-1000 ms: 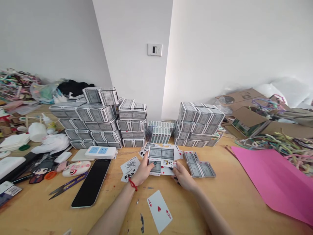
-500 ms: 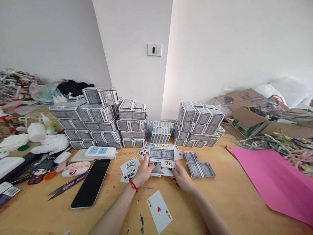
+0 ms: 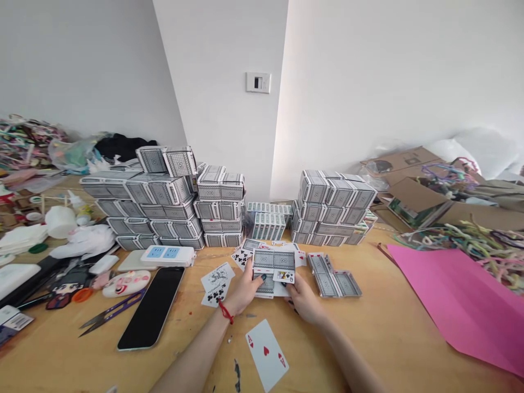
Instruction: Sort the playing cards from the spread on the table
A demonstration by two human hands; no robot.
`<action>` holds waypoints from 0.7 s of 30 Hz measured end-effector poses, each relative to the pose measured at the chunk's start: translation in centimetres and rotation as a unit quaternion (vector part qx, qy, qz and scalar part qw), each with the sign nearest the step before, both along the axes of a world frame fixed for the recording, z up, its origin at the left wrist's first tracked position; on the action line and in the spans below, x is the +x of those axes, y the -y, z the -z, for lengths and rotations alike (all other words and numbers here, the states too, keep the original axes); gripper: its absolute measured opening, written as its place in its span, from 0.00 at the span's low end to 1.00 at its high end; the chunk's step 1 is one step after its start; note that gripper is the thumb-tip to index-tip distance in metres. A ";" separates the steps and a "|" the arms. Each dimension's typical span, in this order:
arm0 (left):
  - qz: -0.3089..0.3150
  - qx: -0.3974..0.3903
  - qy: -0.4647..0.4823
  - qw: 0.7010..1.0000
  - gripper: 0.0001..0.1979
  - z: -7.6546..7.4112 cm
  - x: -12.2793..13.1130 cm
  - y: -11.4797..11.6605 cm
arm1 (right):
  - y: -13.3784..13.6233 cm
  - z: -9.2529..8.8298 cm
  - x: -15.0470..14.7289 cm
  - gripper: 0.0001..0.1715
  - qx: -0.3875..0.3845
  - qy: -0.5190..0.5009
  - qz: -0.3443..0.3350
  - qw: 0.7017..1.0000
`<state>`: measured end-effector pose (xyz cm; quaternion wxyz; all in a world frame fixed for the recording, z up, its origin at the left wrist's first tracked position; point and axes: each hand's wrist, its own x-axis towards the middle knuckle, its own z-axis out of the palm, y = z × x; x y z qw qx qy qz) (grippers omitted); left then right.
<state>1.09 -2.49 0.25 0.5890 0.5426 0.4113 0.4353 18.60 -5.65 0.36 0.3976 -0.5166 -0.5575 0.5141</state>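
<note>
Between my hands is a piece made of folded playing cards, grey-patterned backs outward, with a queen's face showing at its lower right. My left hand grips its left side, thumb on the front. At the lower right corner, my right hand pinches the piece; some of its fingers are hidden underneath. Loose cards, among them a joker, lie to the left of and behind the piece. An ace of hearts lies face up near me. Right of my hands rests an L-shaped folded-card piece.
Stacked card blocks stand at the left and right, with several card boxes between them. A phone, scissors and a power strip lie left. Pink paper and yarn lie right.
The held folded-card piece has shifted slightly to the right, together with my hands. Both hands keep their hold on it.
</note>
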 end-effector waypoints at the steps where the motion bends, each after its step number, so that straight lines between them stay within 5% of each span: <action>1: 0.005 -0.001 0.002 1.000 0.30 -0.1 0.1 0.0 | 0.0 0.0 -0.1 0.09 0.005 0.001 0.000 1.000; 21: -0.006 -0.007 -0.007 1.000 0.30 -0.2 1.1 0.5 | -0.1 0.2 -0.8 0.11 0.034 0.026 0.008 0.999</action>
